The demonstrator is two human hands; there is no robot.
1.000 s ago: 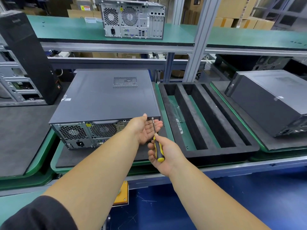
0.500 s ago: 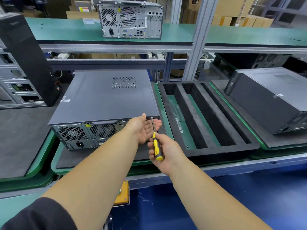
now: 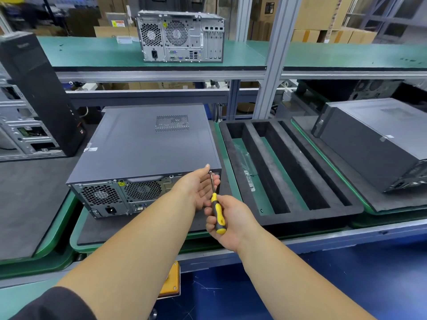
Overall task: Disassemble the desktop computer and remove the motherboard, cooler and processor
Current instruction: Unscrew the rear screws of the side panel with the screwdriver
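A dark grey desktop computer (image 3: 147,144) lies on its side on a green tray (image 3: 76,229), rear panel with fans and power socket facing me, side cover closed. My right hand (image 3: 231,221) grips a yellow-and-black screwdriver (image 3: 216,205), its tip at the upper right corner of the rear panel. My left hand (image 3: 198,185) is cupped, palm up, right beside the shaft under that corner, fingers apart; I see nothing in it. Motherboard, cooler and processor are hidden inside the case.
A black foam insert with long slots (image 3: 288,172) lies right of the computer. Another closed case (image 3: 374,144) sits at far right. An upright black tower and an open metal chassis (image 3: 30,93) stand left. A silver-backed computer (image 3: 180,36) rests on the upper green shelf.
Both hands stay at the rear right corner of the case; the screwdriver holds almost the same pose. The view has shifted slightly.
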